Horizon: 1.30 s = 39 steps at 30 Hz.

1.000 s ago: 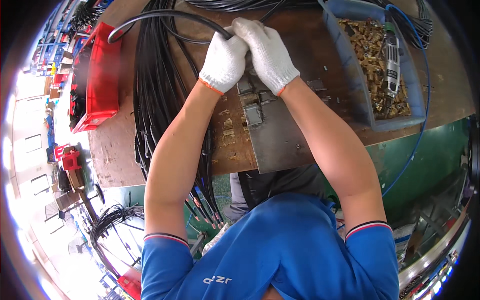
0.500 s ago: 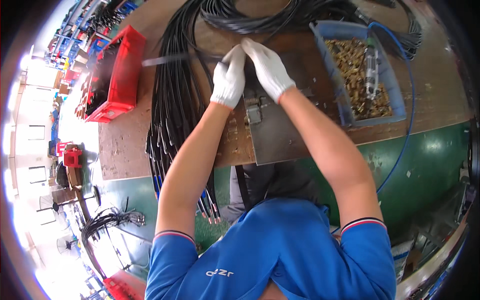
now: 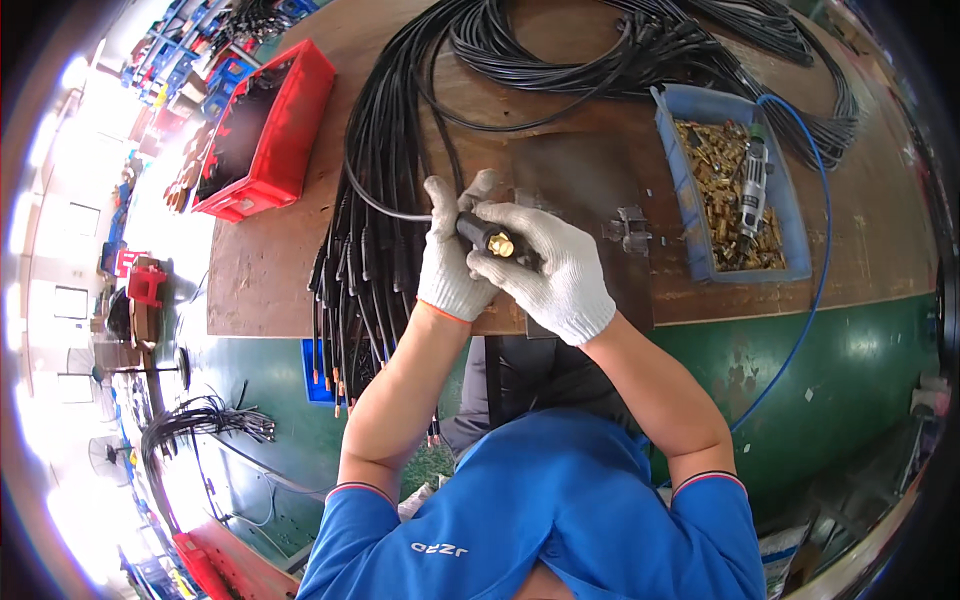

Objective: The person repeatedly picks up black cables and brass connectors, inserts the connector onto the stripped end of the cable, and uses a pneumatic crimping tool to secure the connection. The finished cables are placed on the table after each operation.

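Both my hands wear white knit gloves and meet over the front part of a brown wooden bench (image 3: pixel 270 270). My left hand (image 3: pixel 450 255) grips a black cable (image 3: pixel 385 205) just behind its black plug. My right hand (image 3: pixel 545 265) holds the plug end (image 3: pixel 497 243), whose brass tip points toward me. The cable runs off left and up into a thick bundle of black cables (image 3: pixel 360 250) that hangs over the bench's front edge. A dark metal plate (image 3: pixel 580 180) with a small clamp (image 3: pixel 630 225) lies right behind my hands.
A blue bin (image 3: pixel 690 190) of brass fittings stands at the right with a grey power tool (image 3: pixel 755 185) lying in it, fed by a blue hose (image 3: pixel 815 290). A red crate (image 3: pixel 270 130) sits at the left. More black cable coils (image 3: pixel 620 40) lie at the back.
My hands have drawn back from the metal plate toward the bench's front edge, bringing the cable's plug end along. The plug's brass tip now faces me.
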Each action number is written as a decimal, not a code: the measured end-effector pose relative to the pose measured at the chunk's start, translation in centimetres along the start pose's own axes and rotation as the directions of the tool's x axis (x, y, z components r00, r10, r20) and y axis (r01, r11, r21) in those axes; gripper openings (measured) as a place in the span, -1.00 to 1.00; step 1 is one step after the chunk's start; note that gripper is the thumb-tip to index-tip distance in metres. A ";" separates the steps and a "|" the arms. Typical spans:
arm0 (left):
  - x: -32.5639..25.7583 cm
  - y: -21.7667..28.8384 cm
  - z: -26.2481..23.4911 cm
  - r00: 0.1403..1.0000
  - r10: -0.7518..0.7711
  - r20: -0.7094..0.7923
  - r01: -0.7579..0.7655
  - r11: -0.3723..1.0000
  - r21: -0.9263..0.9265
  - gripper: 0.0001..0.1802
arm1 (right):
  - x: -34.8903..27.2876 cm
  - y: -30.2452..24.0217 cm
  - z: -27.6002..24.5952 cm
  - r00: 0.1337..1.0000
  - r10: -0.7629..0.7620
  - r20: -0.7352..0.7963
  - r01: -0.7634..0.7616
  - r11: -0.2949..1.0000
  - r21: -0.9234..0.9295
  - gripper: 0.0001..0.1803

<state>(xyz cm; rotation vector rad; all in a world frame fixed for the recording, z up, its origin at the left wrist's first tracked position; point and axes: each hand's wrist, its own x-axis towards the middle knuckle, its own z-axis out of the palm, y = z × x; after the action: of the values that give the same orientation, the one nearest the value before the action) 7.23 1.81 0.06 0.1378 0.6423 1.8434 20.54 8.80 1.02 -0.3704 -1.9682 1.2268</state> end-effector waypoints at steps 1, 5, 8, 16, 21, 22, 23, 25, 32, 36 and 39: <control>-0.2 0.1 0.3 1.000 -0.016 0.023 0.017 0.999 -0.037 -0.24 | 0.0 -0.1 0.3 1.000 -0.006 -0.003 0.006 1.000 0.011 -0.49; -0.6 0.2 0.4 0.988 -0.033 -0.153 0.020 0.996 -0.089 -0.20 | 0.9 0.0 0.6 1.000 -0.013 -0.012 0.014 0.997 0.074 -0.59; -1.4 1.8 -0.1 0.967 -0.025 -0.253 0.073 0.980 0.185 -0.06 | 3.9 1.6 -2.9 0.972 0.227 -0.063 -0.196 0.926 0.322 -0.70; -6.1 10.9 -3.4 0.822 0.500 -0.273 -0.413 0.854 0.317 -0.30 | 3.1 0.2 -3.8 0.889 0.456 0.031 -0.394 0.730 0.559 -0.71; -7.0 10.9 -5.6 0.835 0.497 -0.236 -0.386 0.834 0.394 -0.42 | -7.8 -0.9 5.3 0.422 0.488 0.764 -0.590 0.787 -0.177 -0.61; -7.2 10.7 -5.6 0.835 0.501 -0.227 -0.380 0.824 0.419 -0.44 | -10.0 0.1 7.3 0.486 0.504 0.714 -0.655 0.751 -0.085 -0.60; -7.1 10.3 -5.5 0.833 0.501 -0.235 -0.371 0.820 0.435 -0.44 | -12.2 1.6 9.3 0.545 0.532 0.648 -0.705 0.710 0.010 -0.59; -7.1 9.8 -5.3 0.823 0.512 -0.246 -0.362 0.806 0.468 -0.44 | -11.8 1.0 10.9 0.551 0.605 0.575 -0.802 0.574 0.164 -0.61; -7.7 7.8 -4.3 0.868 0.488 0.089 -0.258 0.292 0.921 -0.62 | -9.8 1.1 10.2 0.637 0.588 0.497 -0.661 0.750 -0.040 -0.74; -7.4 7.7 -2.5 0.751 0.126 0.648 -0.547 -0.432 0.717 -0.66 | -10.1 -0.1 9.0 0.638 0.608 0.472 -0.704 0.709 0.038 -0.70; -6.4 7.5 -1.4 0.554 -0.173 0.814 -0.770 -0.478 0.422 -0.60 | -8.4 -0.3 7.7 0.821 0.326 0.468 -0.412 0.907 0.091 -0.75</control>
<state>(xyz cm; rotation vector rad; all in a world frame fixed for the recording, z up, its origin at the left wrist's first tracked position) 2.69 -6.22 3.91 2.5227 1.6867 0.9340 20.40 -1.27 -4.36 -0.4187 -2.1971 1.8751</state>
